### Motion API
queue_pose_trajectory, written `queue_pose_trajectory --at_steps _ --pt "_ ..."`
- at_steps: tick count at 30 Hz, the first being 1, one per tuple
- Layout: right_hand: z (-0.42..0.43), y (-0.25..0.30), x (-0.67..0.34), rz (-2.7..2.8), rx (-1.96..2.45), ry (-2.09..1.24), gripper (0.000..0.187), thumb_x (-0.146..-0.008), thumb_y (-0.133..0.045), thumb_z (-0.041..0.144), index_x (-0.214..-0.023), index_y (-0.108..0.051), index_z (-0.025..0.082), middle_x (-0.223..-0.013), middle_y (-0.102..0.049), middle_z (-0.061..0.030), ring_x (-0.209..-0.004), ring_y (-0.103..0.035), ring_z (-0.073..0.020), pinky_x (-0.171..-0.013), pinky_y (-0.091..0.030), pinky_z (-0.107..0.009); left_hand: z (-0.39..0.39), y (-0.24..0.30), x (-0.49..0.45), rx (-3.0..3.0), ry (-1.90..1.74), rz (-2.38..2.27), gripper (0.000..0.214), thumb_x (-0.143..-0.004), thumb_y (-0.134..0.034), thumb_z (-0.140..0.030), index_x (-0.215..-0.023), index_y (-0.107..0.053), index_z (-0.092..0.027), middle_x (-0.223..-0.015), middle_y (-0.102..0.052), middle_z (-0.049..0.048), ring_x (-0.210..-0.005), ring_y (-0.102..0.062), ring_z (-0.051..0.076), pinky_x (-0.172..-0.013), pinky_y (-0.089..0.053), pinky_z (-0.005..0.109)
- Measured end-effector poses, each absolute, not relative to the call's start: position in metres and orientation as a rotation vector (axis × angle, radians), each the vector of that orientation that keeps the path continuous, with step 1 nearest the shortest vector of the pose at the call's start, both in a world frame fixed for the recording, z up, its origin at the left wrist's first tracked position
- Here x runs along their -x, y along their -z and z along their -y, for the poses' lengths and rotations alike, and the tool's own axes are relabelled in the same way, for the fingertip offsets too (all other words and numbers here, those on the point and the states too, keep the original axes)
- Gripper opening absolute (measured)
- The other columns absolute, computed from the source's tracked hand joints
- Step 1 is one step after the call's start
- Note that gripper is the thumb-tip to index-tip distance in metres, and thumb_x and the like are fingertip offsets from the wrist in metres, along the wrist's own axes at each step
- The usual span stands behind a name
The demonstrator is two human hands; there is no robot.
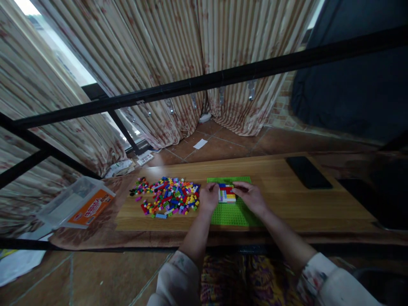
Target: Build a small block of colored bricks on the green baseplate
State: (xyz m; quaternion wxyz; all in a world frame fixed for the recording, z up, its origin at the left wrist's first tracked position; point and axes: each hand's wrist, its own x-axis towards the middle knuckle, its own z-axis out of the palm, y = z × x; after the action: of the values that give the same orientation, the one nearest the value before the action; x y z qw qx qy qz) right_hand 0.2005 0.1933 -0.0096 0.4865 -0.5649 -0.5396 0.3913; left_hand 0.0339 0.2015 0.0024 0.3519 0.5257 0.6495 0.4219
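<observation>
A green baseplate (pixel 230 214) lies on the wooden table (pixel 287 204) in front of me. A small block of stacked bricks (pixel 226 194) in blue, red, white and yellow stands on it. My left hand (pixel 208 197) rests curled at the block's left side, its fingertips against the bricks. My right hand (pixel 251 196) reaches over from the right, fingers pinched at the block's top edge; what they pinch is too small to see. A spread pile of loose coloured bricks (pixel 167 196) lies to the left of the plate.
A dark phone (pixel 307 172) lies at the table's back right. A clear plastic tub (pixel 75 204) with an orange label sits off the left end. Black metal bars (pixel 204 83) cross overhead. Curtains (pixel 159 63) hang behind; papers lie on the tiled floor.
</observation>
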Motion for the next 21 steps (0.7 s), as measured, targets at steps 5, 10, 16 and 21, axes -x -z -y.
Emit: queue_pose_trajectory --at_steps 5,10,16,21 --pt "-0.178 0.017 -0.210 1.206 1.423 -0.895 0.034 -0.072 -0.063 0.046 -0.089 -0.074 0.019 -0.093 -0.075 -0.0093 -0.089 -0.069 -0.0245 -0.087 -0.051 -0.042 -0.202 -0.009 -0.035 -1.353 -0.974 -1.734 0.029 -0.083 -0.058 -0.041 -0.078 -0.074 -0.018 -0.072 -0.072 0.0039 -0.070 -0.066 0.017 -0.064 -0.048 0.025" --pt "-0.171 0.019 -0.213 1.198 1.438 -0.883 0.034 -0.071 -0.062 0.047 -0.085 -0.075 0.019 -0.092 -0.075 -0.0090 -0.089 -0.069 -0.0257 -0.088 -0.051 -0.043 -0.207 -0.012 -0.041 -1.302 -0.852 -1.849 0.026 -0.073 -0.070 -0.039 -0.086 -0.075 -0.017 -0.077 -0.074 0.0062 -0.075 -0.068 0.020 -0.066 -0.049 0.027" --pt "-0.179 0.015 -0.205 1.261 1.434 -0.893 0.033 -0.076 -0.060 0.047 -0.090 -0.075 0.022 -0.096 -0.075 -0.0067 -0.093 -0.068 -0.0239 -0.090 -0.049 -0.040 -0.213 -0.008 -0.046 -1.246 -0.800 -1.920 0.033 -0.071 -0.072 -0.036 -0.098 -0.074 -0.016 -0.089 -0.076 0.0098 -0.082 -0.070 0.022 -0.071 -0.052 0.029" --pt "-0.192 0.014 -0.197 1.308 1.436 -0.927 0.033 -0.072 -0.064 0.051 -0.082 -0.076 0.021 -0.085 -0.076 -0.0056 -0.079 -0.068 -0.0221 -0.076 -0.052 -0.035 -0.213 -0.005 -0.045 -1.251 -0.808 -1.924 0.035 -0.070 -0.073 -0.037 -0.099 -0.074 -0.016 -0.092 -0.076 0.0098 -0.087 -0.070 0.022 -0.076 -0.052 0.029"
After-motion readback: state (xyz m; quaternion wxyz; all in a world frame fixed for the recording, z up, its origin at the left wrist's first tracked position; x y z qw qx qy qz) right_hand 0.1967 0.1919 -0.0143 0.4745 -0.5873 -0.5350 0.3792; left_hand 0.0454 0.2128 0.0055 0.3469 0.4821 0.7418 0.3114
